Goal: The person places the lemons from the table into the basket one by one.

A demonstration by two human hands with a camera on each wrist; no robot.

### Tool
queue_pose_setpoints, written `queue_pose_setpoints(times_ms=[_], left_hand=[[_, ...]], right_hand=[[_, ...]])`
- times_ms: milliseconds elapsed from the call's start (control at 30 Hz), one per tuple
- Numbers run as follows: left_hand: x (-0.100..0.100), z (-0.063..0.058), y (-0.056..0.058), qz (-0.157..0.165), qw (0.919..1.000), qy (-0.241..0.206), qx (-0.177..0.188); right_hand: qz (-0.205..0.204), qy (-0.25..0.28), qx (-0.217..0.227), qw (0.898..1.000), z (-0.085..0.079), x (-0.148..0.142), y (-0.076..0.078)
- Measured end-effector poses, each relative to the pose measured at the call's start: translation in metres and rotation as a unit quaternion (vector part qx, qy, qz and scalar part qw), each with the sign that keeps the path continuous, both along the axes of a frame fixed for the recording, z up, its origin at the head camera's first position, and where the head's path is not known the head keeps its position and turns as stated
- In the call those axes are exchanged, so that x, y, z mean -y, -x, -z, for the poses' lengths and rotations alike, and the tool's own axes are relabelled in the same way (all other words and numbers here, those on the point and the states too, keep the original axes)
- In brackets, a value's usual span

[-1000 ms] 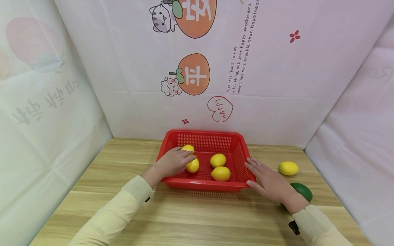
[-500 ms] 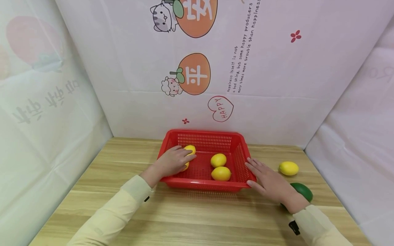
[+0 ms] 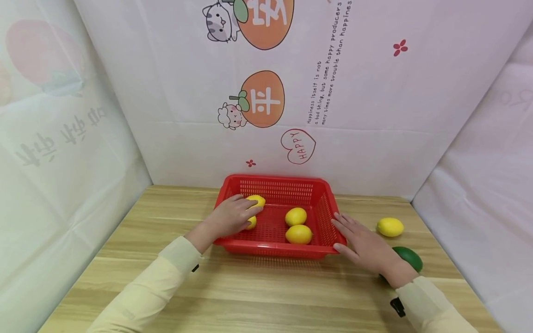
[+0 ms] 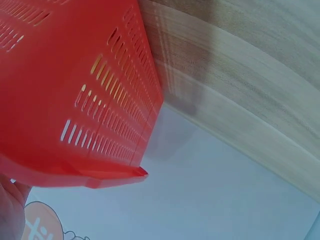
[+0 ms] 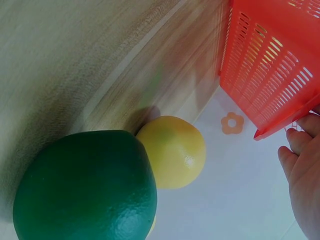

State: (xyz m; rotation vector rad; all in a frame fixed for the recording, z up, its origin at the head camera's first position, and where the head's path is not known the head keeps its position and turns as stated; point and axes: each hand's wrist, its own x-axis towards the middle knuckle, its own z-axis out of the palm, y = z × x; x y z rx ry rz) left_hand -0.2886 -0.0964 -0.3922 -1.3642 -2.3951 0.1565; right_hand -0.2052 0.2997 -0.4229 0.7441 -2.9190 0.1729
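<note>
In the head view, a red plastic basket [image 3: 270, 249] stands on the table with several lemons in it. My left hand [image 3: 231, 216] reaches over its left side. The fingers lie over an upper lemon [image 3: 257, 200], and a lower lemon [image 3: 251, 223] shows partly from beneath them. The thumb is hidden, so a grip cannot be made out. Two more lemons [image 3: 299, 234] sit together, right of the basket's middle. Extended fingers of my right hand [image 3: 362, 243] rest on the right rim, thumb near the front corner.
Right of the basket, a loose lemon [image 3: 390, 227] lies on the wooden table [image 3: 266, 296]. A dark green fruit [image 3: 410, 258], partly hidden by the right wrist, lies nearer. White printed sheets [image 3: 358, 152] wall in the back and sides.
The lower lemon near my left hand has shifted left, partly under the fingers. The upper one has moved slightly right. My left hand has drawn back slightly leftward; the right hand stays put.
</note>
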Motion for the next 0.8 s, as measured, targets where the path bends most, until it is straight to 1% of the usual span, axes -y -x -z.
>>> queue_pose_setpoints(times_ms=[267, 400, 467, 600, 733, 800], left_hand=[[0.008, -0.007, -0.003, -0.01, 0.9999, -0.005, -0.009], [0.013, -0.01, -0.005, -0.009, 0.9999, -0.009, -0.01], [0.015, -0.011, -0.005, -0.003, 0.9998, -0.015, -0.014], [0.019, -0.01, -0.005, 0.017, 0.9988, -0.031, -0.035], [0.023, -0.009, -0.005, 0.042, 0.9956, -0.061, -0.058], [0.026, -0.009, -0.005, 0.047, 0.9942, -0.073, -0.063]], right_hand=[[0.003, 0.002, 0.001, 1.0, 0.002, -0.001, 0.001], [0.002, 0.0, 0.0, 1.0, 0.002, -0.001, 0.001], [0.001, -0.001, -0.001, 1.0, 0.001, -0.001, 0.001], [0.0, -0.001, -0.001, 1.0, 0.0, 0.0, 0.001], [0.002, 0.0, -0.001, 1.0, 0.0, 0.0, 0.0], [0.002, 0.001, -0.001, 1.0, 0.0, 0.0, 0.0]])
